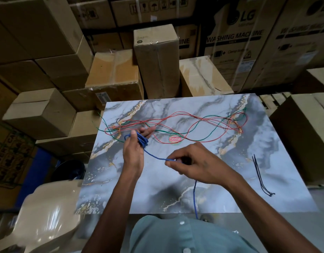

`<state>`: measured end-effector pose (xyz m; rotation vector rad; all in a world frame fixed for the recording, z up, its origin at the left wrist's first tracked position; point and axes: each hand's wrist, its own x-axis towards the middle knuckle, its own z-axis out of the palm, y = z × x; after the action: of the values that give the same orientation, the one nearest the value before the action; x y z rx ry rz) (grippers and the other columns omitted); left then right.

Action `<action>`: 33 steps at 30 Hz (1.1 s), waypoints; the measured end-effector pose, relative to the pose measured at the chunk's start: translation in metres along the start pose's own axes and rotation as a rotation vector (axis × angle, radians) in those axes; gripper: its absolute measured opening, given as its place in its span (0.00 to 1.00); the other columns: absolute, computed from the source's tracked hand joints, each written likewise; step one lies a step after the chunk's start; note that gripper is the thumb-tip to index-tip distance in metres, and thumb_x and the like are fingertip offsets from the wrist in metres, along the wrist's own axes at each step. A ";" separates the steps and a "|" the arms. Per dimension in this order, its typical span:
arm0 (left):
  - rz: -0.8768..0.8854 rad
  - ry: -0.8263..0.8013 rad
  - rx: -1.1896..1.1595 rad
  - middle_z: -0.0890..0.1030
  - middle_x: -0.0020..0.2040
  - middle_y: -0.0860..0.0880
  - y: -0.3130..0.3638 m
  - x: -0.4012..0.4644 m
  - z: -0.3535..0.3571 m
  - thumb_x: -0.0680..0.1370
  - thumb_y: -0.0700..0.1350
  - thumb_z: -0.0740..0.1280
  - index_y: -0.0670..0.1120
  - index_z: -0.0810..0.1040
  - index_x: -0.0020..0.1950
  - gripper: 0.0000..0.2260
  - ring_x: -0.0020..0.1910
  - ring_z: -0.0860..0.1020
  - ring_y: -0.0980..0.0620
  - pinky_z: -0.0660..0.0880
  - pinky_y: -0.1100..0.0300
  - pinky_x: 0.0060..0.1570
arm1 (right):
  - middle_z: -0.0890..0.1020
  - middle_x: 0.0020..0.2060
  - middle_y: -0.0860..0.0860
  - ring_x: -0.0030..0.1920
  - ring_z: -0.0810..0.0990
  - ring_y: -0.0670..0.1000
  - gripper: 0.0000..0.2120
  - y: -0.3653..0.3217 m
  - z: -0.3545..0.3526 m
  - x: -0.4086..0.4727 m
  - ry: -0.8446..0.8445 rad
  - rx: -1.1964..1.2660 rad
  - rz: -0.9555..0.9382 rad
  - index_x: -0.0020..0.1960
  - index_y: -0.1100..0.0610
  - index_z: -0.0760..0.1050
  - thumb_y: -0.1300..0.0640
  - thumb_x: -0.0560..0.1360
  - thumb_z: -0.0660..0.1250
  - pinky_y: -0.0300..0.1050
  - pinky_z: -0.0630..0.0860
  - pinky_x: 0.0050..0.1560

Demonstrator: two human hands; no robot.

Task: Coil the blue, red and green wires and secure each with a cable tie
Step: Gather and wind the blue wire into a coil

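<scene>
The left hand [134,152] stood upright over the marble-patterned table [267,143], its fingers loosely closed around a bundle of blue wire [143,140] already wound into several turns, with one small loop poking out beside the thumb. From that bundle a single strand ran down and across to the right hand [195,164], whose thumb and forefinger were pinched shut on it; the free tail dropped behind that hand and trailed off the near edge of the table toward the person's shirt. The step in hand looked like winding the blue wire, and it seemed well along, though a length of tail remained. To do it well, the right hand would want to keep light, even tension while letting the strand slide through the pinch, so each new turn lies beside the others rather than crossing them, and the left hand should hold the turns firmly enough that the coil does not spring open. The red wire [175,115] and green wire [212,116] lay loose and intertangled across the far half of the table, uncoiled. The black cable ties [260,177] lay together near the right edge, well apart from both hands, untouched.
</scene>
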<state>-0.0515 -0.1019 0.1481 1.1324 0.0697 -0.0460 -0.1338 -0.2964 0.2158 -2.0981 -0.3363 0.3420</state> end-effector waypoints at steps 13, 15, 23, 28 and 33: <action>-0.159 -0.527 0.175 0.83 0.44 0.33 -0.013 -0.059 0.019 0.84 0.46 0.48 0.38 0.77 0.53 0.20 0.54 0.80 0.35 0.72 0.47 0.61 | 0.75 0.27 0.43 0.30 0.70 0.41 0.12 -0.006 -0.046 0.041 0.113 0.102 -0.114 0.44 0.61 0.84 0.57 0.83 0.68 0.32 0.66 0.33; -0.200 -0.574 0.096 0.83 0.44 0.33 -0.010 -0.060 0.020 0.83 0.45 0.48 0.37 0.77 0.53 0.19 0.53 0.80 0.36 0.71 0.49 0.61 | 0.74 0.27 0.45 0.29 0.69 0.41 0.12 -0.001 -0.051 0.044 0.120 0.198 -0.092 0.45 0.62 0.84 0.57 0.82 0.68 0.31 0.66 0.32; -0.276 -0.727 -0.031 0.82 0.41 0.34 -0.002 -0.061 0.031 0.79 0.42 0.50 0.33 0.74 0.55 0.17 0.53 0.78 0.36 0.70 0.50 0.62 | 0.77 0.34 0.51 0.34 0.74 0.46 0.12 0.042 -0.015 0.057 0.014 0.517 0.113 0.43 0.58 0.81 0.55 0.83 0.66 0.42 0.68 0.36; -0.325 -0.581 -0.193 0.76 0.33 0.41 -0.001 -0.062 0.027 0.79 0.42 0.50 0.40 0.76 0.46 0.15 0.49 0.78 0.39 0.73 0.54 0.55 | 0.71 0.27 0.56 0.25 0.69 0.48 0.19 0.069 0.015 0.052 0.022 0.668 0.229 0.40 0.67 0.77 0.50 0.77 0.71 0.45 0.58 0.33; -0.354 -0.404 -0.282 0.71 0.32 0.45 -0.006 -0.056 0.020 0.79 0.43 0.53 0.42 0.76 0.44 0.13 0.47 0.75 0.41 0.66 0.51 0.56 | 0.72 0.28 0.46 0.28 0.60 0.45 0.11 0.077 0.023 0.046 -0.071 0.710 0.315 0.36 0.57 0.78 0.58 0.77 0.65 0.41 0.52 0.33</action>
<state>-0.1066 -0.1228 0.1553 0.8015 -0.0830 -0.5625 -0.0921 -0.3007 0.1330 -1.4326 0.0809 0.6204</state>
